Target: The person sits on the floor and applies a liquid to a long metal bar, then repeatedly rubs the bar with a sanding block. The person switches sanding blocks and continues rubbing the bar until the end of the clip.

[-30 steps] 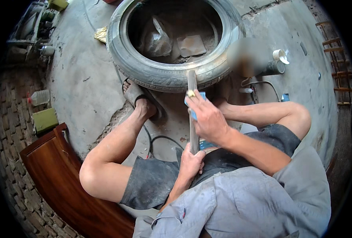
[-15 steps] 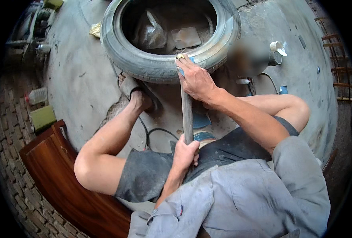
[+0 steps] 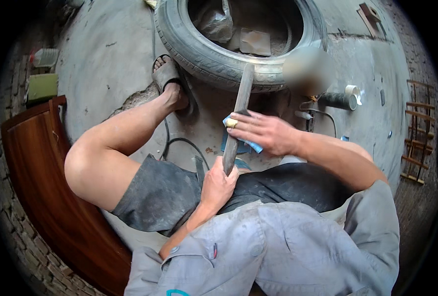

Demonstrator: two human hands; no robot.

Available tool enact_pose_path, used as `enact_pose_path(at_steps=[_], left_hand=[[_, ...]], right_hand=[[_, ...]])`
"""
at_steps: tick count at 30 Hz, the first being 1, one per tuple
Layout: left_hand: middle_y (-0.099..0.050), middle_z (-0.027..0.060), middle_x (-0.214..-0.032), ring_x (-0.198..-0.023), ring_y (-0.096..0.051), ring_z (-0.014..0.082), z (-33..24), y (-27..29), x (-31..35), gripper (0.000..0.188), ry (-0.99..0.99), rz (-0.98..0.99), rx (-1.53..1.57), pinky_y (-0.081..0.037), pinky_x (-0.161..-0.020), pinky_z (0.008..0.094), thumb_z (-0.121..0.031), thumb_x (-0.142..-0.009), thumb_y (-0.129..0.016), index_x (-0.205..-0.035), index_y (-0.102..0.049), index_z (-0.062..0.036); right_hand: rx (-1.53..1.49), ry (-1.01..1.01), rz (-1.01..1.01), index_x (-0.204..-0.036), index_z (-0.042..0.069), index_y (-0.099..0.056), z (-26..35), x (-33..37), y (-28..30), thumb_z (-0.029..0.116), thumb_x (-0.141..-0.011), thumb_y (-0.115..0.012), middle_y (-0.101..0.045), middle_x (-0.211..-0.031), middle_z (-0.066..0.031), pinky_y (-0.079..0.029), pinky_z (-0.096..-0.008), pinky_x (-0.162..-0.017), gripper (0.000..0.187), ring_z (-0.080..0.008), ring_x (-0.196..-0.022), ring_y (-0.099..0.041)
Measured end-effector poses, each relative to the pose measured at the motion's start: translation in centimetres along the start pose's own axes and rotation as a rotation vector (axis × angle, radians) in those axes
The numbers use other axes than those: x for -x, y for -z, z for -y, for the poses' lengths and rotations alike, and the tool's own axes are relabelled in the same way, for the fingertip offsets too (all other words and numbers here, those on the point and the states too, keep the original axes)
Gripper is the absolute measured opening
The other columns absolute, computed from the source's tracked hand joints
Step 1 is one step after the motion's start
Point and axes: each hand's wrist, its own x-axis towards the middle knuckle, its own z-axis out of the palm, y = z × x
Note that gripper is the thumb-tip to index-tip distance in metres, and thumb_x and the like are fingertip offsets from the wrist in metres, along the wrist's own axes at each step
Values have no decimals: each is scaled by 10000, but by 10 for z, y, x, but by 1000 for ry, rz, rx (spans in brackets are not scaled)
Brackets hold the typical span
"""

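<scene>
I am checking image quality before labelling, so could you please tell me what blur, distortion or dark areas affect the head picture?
Head view: fisheye bending curves the brown wooden board and brick floor; black vignette fills the corners; one smeared, blurred patch sits beside the black rubber tyre; daylight is soft, without glare; the long grey metal bar and both hands look sharp.

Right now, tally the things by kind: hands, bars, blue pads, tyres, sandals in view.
Hands: 2, left hand and right hand
Long bar: 1
Blue pad: 1
Tyre: 1
Sandal: 1
Total: 6
</scene>
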Motion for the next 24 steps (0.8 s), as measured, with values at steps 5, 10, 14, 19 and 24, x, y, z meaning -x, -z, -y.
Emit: enact_pose_path(at_steps=[5, 10, 14, 19, 24], left_hand=[[-670, 269, -874, -807, -676, 429, -5, 0, -3, 312, 26, 16, 26, -534, -748, 441, -244, -948, -718, -1057, -598, 22], [-693, 302, -914, -903, -684, 487, 6, -10, -2, 344, 28, -50, -20, -535, -782, 493, -262, -952, -733, -1084, -611, 31], [-690, 321, -935, -931, -676, 509, -3, -6, -4, 355, -4, -43, -45, -527, -780, 513, -267, -942, -732, -1066, -603, 41], [-689, 323, -924, -929, -684, 501, 1, -5, -8, 348, 18, -36, 5, -527, -785, 508, -263, -936, -734, -1041, -607, 44], [-699, 320, -959, -959, -682, 503, -5, -2, -5, 358, 77, -8, -33, -535, -797, 503, -273, -944, -730, -1057, -628, 51]], right_hand=[[200, -186, -65, -1466, 18, -548, -83, -4, 25, 84, -730, -785, -560, -1504, -229, -444, -483, -1185, 776, -405, -1404, -535], [-143, 128, 182, -1424, 35, -589, 20, -5, 9, 48, -730, -731, -563, -1512, -195, -411, -479, -1237, 709, -347, -1457, -506], [91, -140, -3, -1412, 39, -581, -81, -5, 38, 186, -752, -820, -591, -1474, -194, -446, -486, -1195, 717, -369, -1407, -551], [-55, 120, 148, -1430, 49, -584, 24, -10, 3, 65, -628, -782, -610, -1459, -168, -430, -465, -1218, 827, -347, -1414, -542], [54, -141, 97, -1435, 33, -575, -50, -21, 40, 183, -662, -868, -593, -1476, -198, -445, -474, -1200, 840, -368, -1396, -552]])
